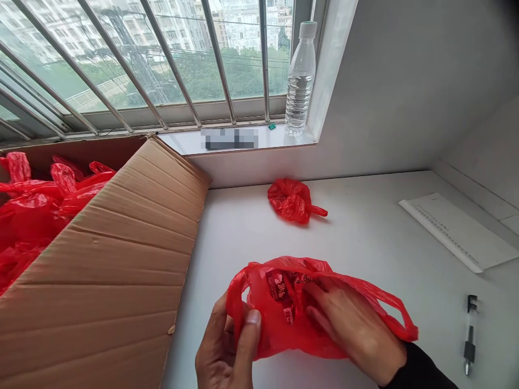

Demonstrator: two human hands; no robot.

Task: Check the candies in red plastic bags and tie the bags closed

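Note:
A red plastic bag (284, 324) lies open on the white table (365, 243) near the front edge, with small red packets (279, 286) showing inside it. My left hand (223, 351) pinches the bag's left rim between thumb and fingers. My right hand (357, 329) reaches into the bag's mouth, its fingers among the packets and partly veiled by the plastic. A second red bag (292, 201), tied shut, sits farther back on the table.
A large cardboard box (121, 259) full of red bags (36, 200) stands at the left. A water bottle (300, 81) stands on the windowsill. A white sheet (458, 232) and a pen (469, 335) lie at the right.

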